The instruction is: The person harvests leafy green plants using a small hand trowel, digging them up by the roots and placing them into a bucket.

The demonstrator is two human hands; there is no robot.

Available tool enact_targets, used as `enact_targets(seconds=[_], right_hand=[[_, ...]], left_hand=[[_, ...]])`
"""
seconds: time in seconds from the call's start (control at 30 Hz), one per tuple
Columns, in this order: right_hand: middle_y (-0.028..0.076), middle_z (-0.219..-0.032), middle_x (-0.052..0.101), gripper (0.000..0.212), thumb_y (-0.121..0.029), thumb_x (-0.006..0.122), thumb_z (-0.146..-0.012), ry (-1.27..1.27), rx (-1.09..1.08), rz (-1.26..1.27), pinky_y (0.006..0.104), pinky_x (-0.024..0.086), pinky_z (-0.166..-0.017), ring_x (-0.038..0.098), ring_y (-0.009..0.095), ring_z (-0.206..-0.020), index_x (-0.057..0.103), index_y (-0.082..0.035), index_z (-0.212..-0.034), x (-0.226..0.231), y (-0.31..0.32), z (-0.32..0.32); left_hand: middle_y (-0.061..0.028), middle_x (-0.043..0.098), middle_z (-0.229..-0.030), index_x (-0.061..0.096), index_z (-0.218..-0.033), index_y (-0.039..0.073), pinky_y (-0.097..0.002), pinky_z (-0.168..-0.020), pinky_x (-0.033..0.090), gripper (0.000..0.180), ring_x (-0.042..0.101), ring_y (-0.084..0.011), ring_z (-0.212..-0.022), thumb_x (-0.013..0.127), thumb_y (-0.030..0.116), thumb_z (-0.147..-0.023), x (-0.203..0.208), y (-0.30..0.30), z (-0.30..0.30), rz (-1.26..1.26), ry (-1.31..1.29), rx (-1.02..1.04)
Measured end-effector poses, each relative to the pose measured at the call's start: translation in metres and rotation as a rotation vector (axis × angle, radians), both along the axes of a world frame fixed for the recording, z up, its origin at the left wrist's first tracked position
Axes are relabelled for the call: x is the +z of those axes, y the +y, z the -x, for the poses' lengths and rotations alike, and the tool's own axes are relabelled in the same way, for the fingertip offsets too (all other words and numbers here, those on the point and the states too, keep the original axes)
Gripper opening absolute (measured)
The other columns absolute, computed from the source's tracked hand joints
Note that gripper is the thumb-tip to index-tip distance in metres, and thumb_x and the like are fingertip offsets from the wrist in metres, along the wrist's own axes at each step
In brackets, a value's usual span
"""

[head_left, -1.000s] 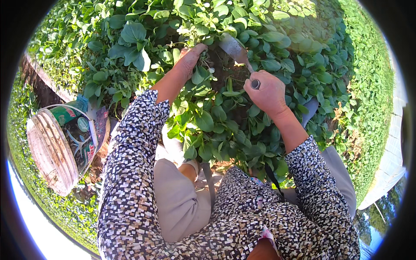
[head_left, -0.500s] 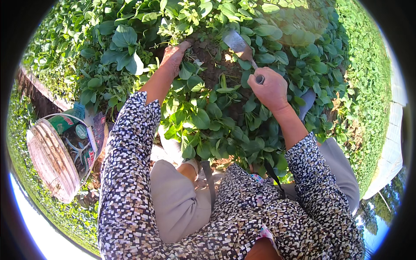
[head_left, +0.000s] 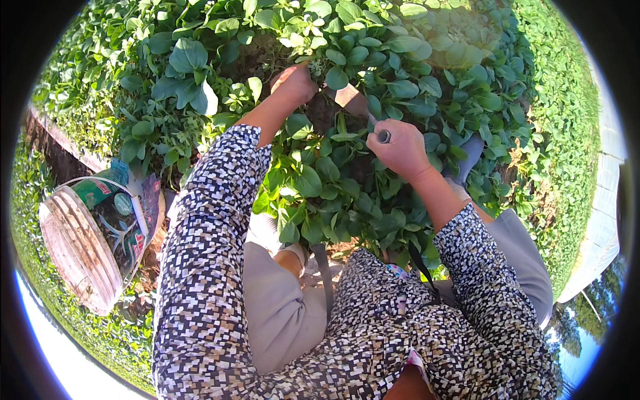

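My right hand [head_left: 402, 147] grips the grey round handle of a hand trowel. The flat metal blade [head_left: 351, 101] of the trowel points up and left, with its tip among leaves close to my left hand. My left hand [head_left: 295, 85] is closed low among the plants, and a small, finely leaved weed [head_left: 317, 69] shows at its fingertips. Its fingers are partly hidden. Broad-leaved green plants [head_left: 308, 181] grow densely around both hands, with dark soil [head_left: 325, 115] showing in a gap just below the blade.
On the left lies a tipped, dirty white bucket [head_left: 81, 250] with a printed green and dark wrapper and a wire handle. A pale border strip [head_left: 67, 140] runs behind it. My shoe [head_left: 471, 157] is among the leaves at right. White sheeting [head_left: 603, 207] edges the bed far right.
My left hand has moved right and slightly down, now closed. The trowel has moved left and down with my right hand, bringing its blade near the left hand.
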State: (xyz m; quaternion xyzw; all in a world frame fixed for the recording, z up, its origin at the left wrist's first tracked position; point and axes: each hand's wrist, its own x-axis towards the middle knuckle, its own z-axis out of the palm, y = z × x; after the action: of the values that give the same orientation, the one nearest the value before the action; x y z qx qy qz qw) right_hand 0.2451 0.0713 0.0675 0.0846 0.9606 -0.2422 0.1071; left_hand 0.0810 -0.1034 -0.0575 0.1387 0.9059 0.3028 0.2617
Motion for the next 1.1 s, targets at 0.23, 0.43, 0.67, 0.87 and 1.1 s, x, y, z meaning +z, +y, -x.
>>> enact_targets(seconds=[0.23,0.43,0.67,0.87,1.1], right_hand=[[0.013,-0.066,0.059,0.021,-0.026,0.062,-0.072,-0.181,-0.206,0.13,0.0375,0.046,-0.06,0.055,0.034,-0.063,0.061,-0.006,-0.069,0.005,-0.009,0.011],[0.012,-0.06,0.055,0.022,-0.026,0.062,-0.072,-0.153,-0.212,0.178,0.0361,0.044,-0.058,0.05,0.031,-0.056,0.06,-0.004,-0.069,-0.011,-0.007,0.015],[0.013,-0.06,0.055,0.02,-0.024,0.062,-0.072,-0.103,-0.156,0.22,0.0341,0.044,-0.057,0.051,0.03,-0.054,0.061,-0.004,-0.07,-0.013,-0.003,0.017],[0.013,-0.059,0.054,0.022,-0.024,0.063,-0.073,-0.092,-0.191,0.263,0.034,0.044,-0.057,0.05,0.029,-0.054,0.061,-0.003,-0.069,-0.024,-0.002,0.006],[0.013,-0.06,0.055,0.022,-0.023,0.063,-0.074,-0.072,-0.248,0.273,0.0358,0.044,-0.057,0.05,0.031,-0.054,0.059,-0.002,-0.068,-0.035,-0.012,-0.001]], left_hand=[[-0.0065,0.065,-0.086,0.059,-0.1,0.008,-0.0363,-0.074,0.05,0.021,0.061,-0.02,-0.071,0.062,0.022,-0.085,-0.013,0.0,0.004,-0.512,-0.246,0.64],[-0.0094,0.065,-0.087,0.066,-0.102,0.016,-0.0364,-0.069,0.05,0.024,0.062,-0.0258,-0.074,0.059,0.031,-0.086,-0.055,0.021,0.006,-0.159,-0.038,0.094],[-0.0086,0.069,-0.09,0.065,-0.112,0.018,-0.0366,-0.073,0.054,0.039,0.068,-0.022,-0.085,0.065,0.041,-0.08,-0.008,0.036,0.02,0.137,-0.096,0.401],[-0.0164,0.067,-0.108,0.066,-0.106,0.004,-0.0364,-0.085,0.053,0.038,0.066,-0.0289,-0.099,0.065,0.033,-0.081,-0.023,0.033,0.035,0.157,-0.143,0.174],[-0.0178,0.067,-0.107,0.068,-0.102,0.004,-0.0383,-0.087,0.052,0.036,0.066,-0.0305,-0.099,0.064,0.032,-0.08,-0.027,0.031,0.033,0.12,-0.146,0.162]])
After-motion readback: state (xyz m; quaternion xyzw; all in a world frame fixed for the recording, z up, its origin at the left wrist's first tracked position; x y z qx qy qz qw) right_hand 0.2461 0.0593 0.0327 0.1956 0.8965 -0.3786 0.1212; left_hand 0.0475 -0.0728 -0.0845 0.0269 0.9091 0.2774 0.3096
